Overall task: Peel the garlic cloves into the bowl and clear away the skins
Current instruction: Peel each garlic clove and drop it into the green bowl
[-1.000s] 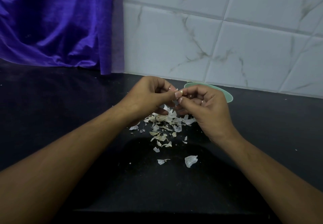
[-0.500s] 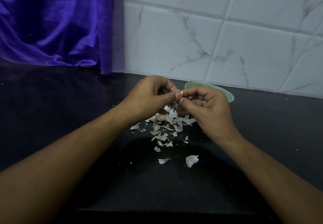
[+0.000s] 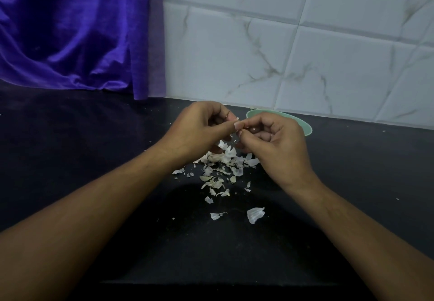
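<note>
My left hand (image 3: 199, 129) and my right hand (image 3: 277, 145) meet fingertip to fingertip above the black counter (image 3: 70, 159). Between their curled fingers they pinch a small garlic clove (image 3: 242, 127), almost all of it hidden by the fingers. A pale green bowl (image 3: 303, 122) stands just behind my right hand, and its inside is hidden from me. Under the hands lies a heap of white and tan garlic skins (image 3: 225, 164), with loose flakes trailing toward me. One larger skin piece (image 3: 254, 215) lies nearest me.
A purple cloth (image 3: 70, 30) hangs at the back left down to the counter. White marbled wall tiles (image 3: 305, 42) run behind the bowl. The counter's front edge (image 3: 211, 284) is near my forearms.
Both hands stay almost in place over the skins. The fingertips have shifted slightly around the clove.
</note>
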